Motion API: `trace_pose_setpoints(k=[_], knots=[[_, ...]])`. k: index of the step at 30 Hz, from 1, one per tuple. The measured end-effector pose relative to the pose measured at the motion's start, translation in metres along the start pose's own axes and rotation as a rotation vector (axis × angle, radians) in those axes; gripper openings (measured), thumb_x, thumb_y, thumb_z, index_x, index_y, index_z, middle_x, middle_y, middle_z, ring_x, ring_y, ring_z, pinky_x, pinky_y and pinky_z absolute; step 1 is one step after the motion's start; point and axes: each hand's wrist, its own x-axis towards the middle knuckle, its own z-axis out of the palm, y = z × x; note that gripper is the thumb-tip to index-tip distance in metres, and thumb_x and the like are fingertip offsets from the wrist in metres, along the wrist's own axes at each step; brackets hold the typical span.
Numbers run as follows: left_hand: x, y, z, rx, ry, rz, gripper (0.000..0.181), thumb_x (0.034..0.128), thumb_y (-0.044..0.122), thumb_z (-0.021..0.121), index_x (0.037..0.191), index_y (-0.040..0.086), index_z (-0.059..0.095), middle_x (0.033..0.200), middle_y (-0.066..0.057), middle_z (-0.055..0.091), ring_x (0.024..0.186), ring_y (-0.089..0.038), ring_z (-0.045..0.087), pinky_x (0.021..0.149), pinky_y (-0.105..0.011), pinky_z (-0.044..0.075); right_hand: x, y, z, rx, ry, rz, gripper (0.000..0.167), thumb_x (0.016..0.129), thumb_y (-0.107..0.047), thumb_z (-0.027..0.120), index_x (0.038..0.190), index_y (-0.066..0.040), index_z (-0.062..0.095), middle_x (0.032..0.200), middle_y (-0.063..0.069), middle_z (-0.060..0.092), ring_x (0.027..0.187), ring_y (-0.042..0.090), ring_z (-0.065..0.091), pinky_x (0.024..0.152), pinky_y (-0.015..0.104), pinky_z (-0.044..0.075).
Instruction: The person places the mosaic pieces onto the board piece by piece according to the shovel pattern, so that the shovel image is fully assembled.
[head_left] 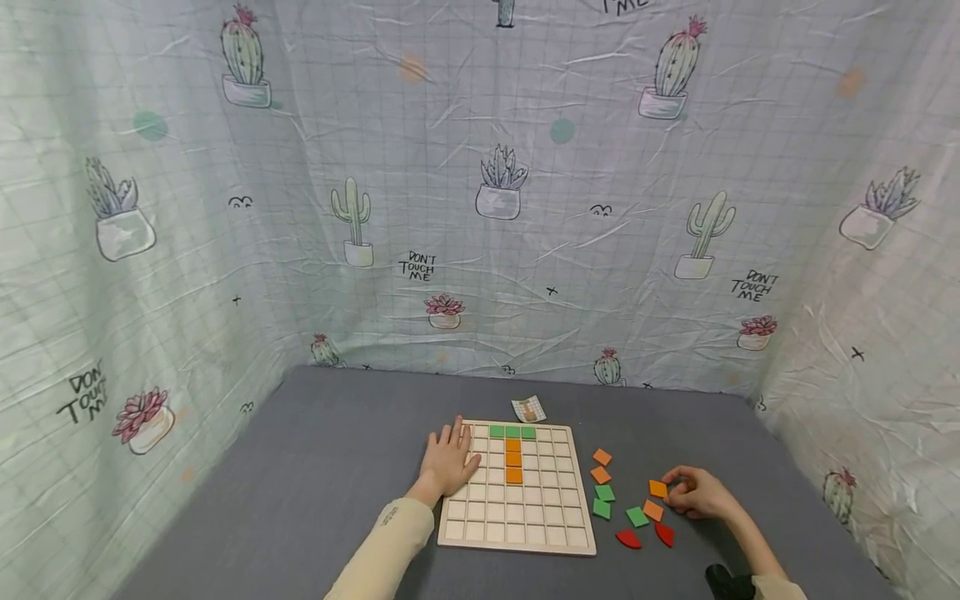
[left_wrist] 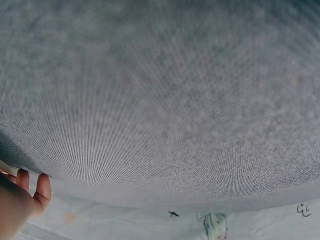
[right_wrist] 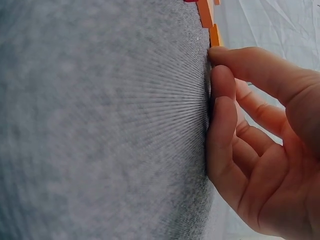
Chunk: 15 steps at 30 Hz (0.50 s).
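A square wooden grid board lies on the grey table. Three green tiles fill cells in its top row, and a column of three orange tiles runs below them. My left hand rests flat on the board's upper left part, fingers spread, covering some cells; in the left wrist view only part of that hand shows. To the right of the board, my right hand pinches the right edge of an orange square tile low over the table. In the right wrist view, the thumb meets that tile.
Loose orange and green tiles lie between the board and my right hand. Two red quarter-round pieces are nearer me. A small patterned card lies behind the board. Cactus-printed cloth surrounds the table's far side.
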Motion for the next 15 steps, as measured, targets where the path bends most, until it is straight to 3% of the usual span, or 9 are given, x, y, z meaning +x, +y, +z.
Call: trace_pose_setpoints(k=[7, 15], knots=[[-0.0026, 0.0014, -0.0031, 0.008, 0.003, -0.008, 0.061, 0.0937, 0.047, 0.027, 0.139, 0.007, 0.031, 0.145, -0.015, 0.027, 0.126, -0.031, 0.034, 0.090, -0.048, 0.030, -0.0021, 0.0002, 0.0002, 0.001, 0.000, -0.011, 0.035, 0.082, -0.008, 0.058, 0.108, 0.013, 0.046, 0.075, 0.002, 0.062, 0.059, 0.008, 0.052, 0.050, 0.026, 0.043], [-0.0022, 0.0024, -0.0047, 0.009, -0.004, -0.010, 0.060, 0.0941, 0.047, 0.027, 0.139, 0.008, 0.031, 0.146, -0.014, 0.026, 0.126, -0.030, 0.034, 0.091, -0.048, 0.030, -0.0061, -0.0014, 0.0006, 0.010, 0.029, 0.042, 0.037, 0.083, -0.010, 0.058, 0.110, 0.013, 0.046, 0.080, 0.002, 0.064, 0.065, 0.011, 0.055, 0.054, 0.029, 0.046]])
